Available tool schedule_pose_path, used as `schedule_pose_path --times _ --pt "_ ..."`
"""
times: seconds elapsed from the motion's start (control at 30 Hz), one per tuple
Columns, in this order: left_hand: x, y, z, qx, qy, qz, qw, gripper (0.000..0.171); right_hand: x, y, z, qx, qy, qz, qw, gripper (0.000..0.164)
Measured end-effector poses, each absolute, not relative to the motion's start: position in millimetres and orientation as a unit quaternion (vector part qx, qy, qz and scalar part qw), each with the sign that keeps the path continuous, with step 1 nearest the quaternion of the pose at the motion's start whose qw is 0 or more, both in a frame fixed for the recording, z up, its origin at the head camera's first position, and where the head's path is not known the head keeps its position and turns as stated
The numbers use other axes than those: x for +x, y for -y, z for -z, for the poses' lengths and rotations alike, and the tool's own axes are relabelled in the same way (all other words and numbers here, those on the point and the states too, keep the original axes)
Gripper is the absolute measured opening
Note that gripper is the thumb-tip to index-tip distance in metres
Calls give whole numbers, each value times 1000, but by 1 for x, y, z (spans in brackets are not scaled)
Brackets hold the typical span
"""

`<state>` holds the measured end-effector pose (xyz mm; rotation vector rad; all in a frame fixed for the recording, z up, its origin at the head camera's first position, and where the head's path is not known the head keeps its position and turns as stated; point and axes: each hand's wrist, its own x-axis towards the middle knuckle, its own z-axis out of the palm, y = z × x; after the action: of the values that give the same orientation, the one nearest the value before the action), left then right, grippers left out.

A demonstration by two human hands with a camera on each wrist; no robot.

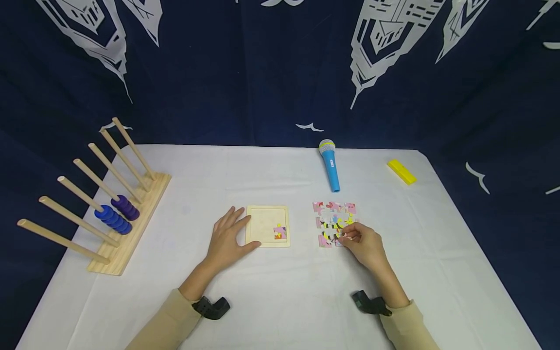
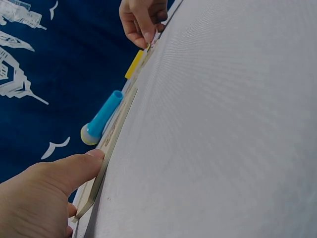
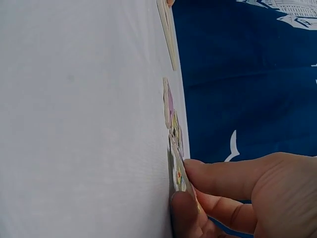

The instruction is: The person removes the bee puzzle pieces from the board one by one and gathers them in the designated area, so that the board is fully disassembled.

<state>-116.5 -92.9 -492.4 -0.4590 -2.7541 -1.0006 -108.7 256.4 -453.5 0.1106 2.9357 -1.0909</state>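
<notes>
My left hand (image 1: 227, 240) rests against the left side of a shallow wooden puzzle tray (image 1: 268, 244), fingers spread and thumb on its lower edge. In the left wrist view the thumb lies over the rim. Inside the tray, toward its lower right, sits one pink puzzle piece (image 1: 280, 232). My right hand (image 1: 365, 243) pinches a puzzle piece (image 3: 179, 166) between thumb and fingers, tilted up from the table in the right wrist view. It is at the lower right of a group of loose printed pieces (image 1: 324, 240) in pink, yellow and black, partly covering them.
A blue toy microphone (image 1: 331, 170) lies behind the pieces, and a yellow block (image 1: 401, 172) farther right. At left stands a wooden peg rack (image 1: 144, 214) with blue rings (image 1: 113, 219) and purple rings (image 1: 125, 207). A dark blue patterned curtain (image 1: 271, 87) hangs behind the white-covered table (image 1: 280, 301).
</notes>
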Motion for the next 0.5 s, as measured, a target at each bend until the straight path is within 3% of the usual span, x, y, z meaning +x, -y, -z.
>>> schedule_pose_path --times 0.5 --pt "-116 93 491 -153 925 337 87 74 -107 -253 452 75 -952 297 -10 20"
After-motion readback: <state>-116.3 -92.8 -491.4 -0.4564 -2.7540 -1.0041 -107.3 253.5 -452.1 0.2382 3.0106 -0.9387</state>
